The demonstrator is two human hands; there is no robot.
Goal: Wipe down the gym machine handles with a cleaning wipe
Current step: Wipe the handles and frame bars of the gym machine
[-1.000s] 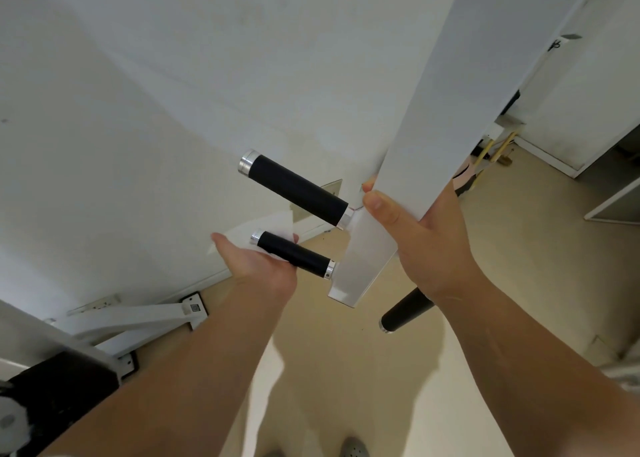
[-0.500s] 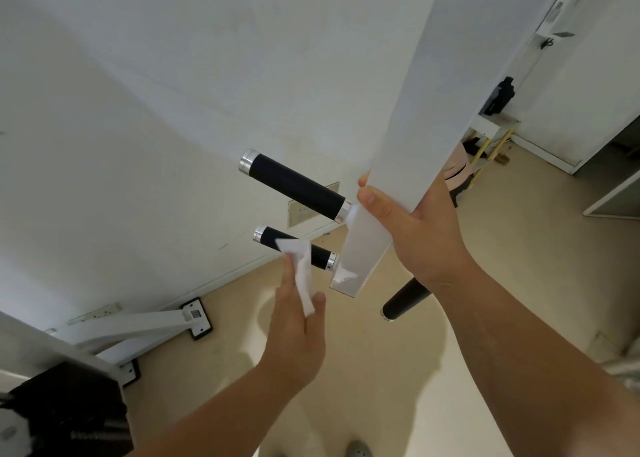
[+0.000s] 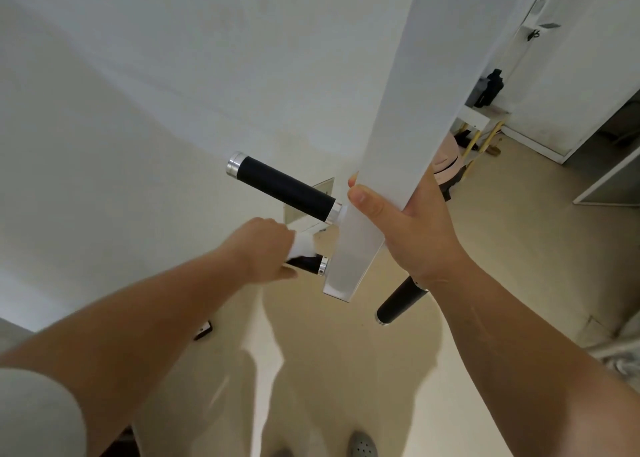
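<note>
Left hand [image 3: 261, 250] closed round the lower handle [image 3: 309, 265], fingers curled, seemingly clamping the white wipe [image 3: 304, 247] against the grip. Right hand [image 3: 414, 238] grips the white bar [image 3: 391, 138], thumb across its front. Upper handle [image 3: 284, 187] juts left just above.

A light grey short sleeve [image 3: 38, 415] covers the left upper arm at seven o'clock in the view; below it the left forearm [image 3: 145, 321] is bare. The right forearm [image 3: 519, 352] is bare as well, and the right hand [image 3: 408, 238] has a short-cut thumbnail. At six o'clock shows the toe of a grey perforated shoe [image 3: 362, 446].
</note>
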